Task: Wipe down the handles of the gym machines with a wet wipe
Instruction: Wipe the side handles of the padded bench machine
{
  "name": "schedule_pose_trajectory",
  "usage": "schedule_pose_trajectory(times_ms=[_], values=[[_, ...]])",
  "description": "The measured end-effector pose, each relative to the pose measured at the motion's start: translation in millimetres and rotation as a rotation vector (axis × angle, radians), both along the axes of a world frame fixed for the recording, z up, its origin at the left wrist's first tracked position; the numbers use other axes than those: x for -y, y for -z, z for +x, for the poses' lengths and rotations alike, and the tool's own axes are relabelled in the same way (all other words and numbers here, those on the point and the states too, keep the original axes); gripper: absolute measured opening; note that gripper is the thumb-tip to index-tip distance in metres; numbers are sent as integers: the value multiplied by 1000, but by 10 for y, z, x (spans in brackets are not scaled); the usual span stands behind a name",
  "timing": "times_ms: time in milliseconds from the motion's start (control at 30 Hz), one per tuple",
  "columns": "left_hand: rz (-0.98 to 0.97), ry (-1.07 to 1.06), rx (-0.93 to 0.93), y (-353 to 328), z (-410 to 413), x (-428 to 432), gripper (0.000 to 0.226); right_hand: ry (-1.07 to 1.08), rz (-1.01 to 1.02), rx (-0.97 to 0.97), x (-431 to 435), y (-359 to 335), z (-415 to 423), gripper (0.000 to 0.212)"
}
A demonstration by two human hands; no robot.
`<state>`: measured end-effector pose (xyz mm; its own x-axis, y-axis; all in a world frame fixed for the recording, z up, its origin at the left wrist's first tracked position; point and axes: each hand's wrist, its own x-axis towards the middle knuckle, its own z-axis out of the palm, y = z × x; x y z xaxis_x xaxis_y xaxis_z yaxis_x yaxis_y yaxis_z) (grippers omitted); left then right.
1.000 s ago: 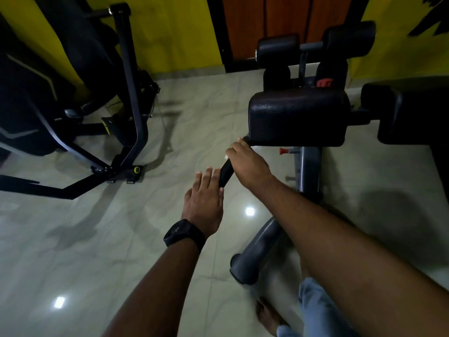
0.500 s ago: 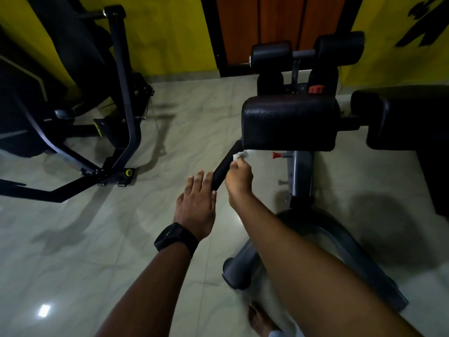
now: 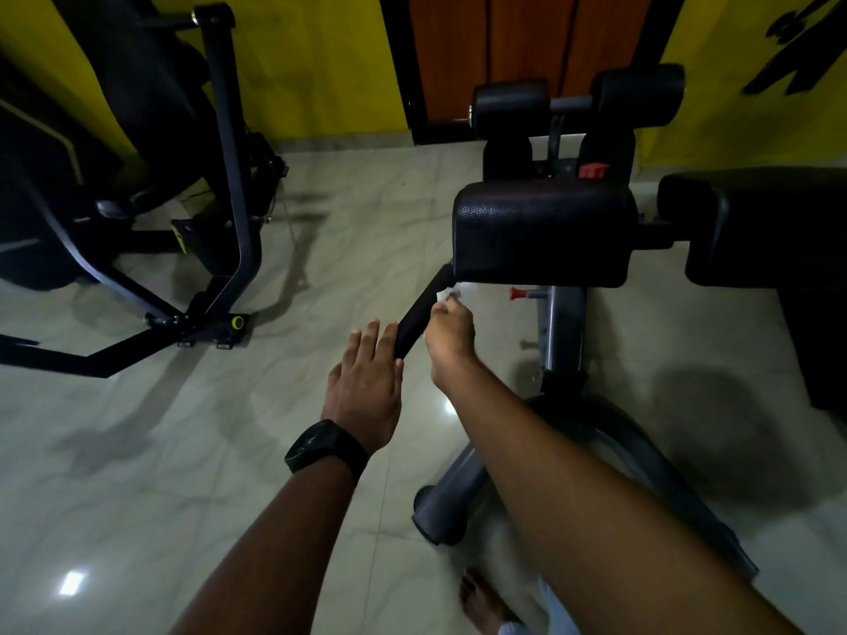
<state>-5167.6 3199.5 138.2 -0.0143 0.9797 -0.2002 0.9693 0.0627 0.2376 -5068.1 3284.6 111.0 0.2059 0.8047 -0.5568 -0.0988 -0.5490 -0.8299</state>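
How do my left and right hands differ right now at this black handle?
The left hand lies flat with straight fingers beside the lower end of the handle; the right hand is curled, holding a white wipe higher up the handle. The left wrist wears a black watch; the right wrist is bare. Both are at the same handle.

right hand (image 3: 451, 336) holds a wet wipe (image 3: 448, 296) against the handle (image 3: 416, 320), left hand (image 3: 366, 387) flat beside.
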Motion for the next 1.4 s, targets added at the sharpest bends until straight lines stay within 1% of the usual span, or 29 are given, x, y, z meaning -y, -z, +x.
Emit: schedule_pose_trajectory(times_ms=[133, 200, 300, 367, 400, 467, 567, 667, 733, 800, 867, 900, 967, 1033, 1100, 1167, 1233, 1300, 1400], values=[[-19, 4, 5, -23, 19, -4, 52, -22, -9, 55, -178, -48, 27, 39], [-19, 4, 2, -34, 12, -4, 53, -112, 31, 194, -112, -107, -9, 42], [-29, 16, -2, -33, 0, 4, 55, -296, 167, 430, 183, -167, -97, 51], [-33, 16, 0, -25, 0, 9, 55, -432, 265, 603, 207, -110, -91, 57], [-32, 11, 4, -22, 4, 8, 55, -486, 316, 666, 147, -95, -61, 57], [-39, -1, 17, -22, 18, 1, 54, -570, 368, 739, 28, -97, -6, 49], [-45, -3, 17, -51, 32, 17, 54, -589, 377, 738, 85, -119, -19, 43], [-47, -2, 12, -75, 58, 33, 58, -619, 490, 687, 305, -55, 5, 45], [-40, -10, 21, -73, 77, 38, 56, -632, 535, 658, 343, -8, 55, 48], [-31, -25, 41, -68, 83, 47, 54, -587, 499, 624, 277, -7, 49, 50], [-23, -18, 43, -73, 79, 84, 59, -537, 420, 615, 231, -36, -4, 53], [-19, -8, 36, -77, 67, 112, 61, -524, 417, 624, 243, -45, -36, 54], [-20, 4, 30, -96, 37, 153, 61, -516, 476, 612, 330, -15, -65, 53], [-19, 16, 31, -100, 11, 160, 60, -529, 560, 654, 423, 29, -25, 49], [-11, 14, 38, -89, 14, 160, 58, -606, 588, 795, 332, 10, 30, 43], [-8, 4, 59, -70, 25, 156, 53, -670, 506, 798, 127, -118, 29, 37], [2, -17, 90, -48, 25, 161, 52, -747, 420, 805, 28, -193, 17, 35], [7, -55, 111, -30, 12, 170, 54, -757, 507, 832, 119, -144, 23, 33], [3, -73, 97, 8, -28, 181, 58, -755, 685, 751, 339, -27, 52, 37]])
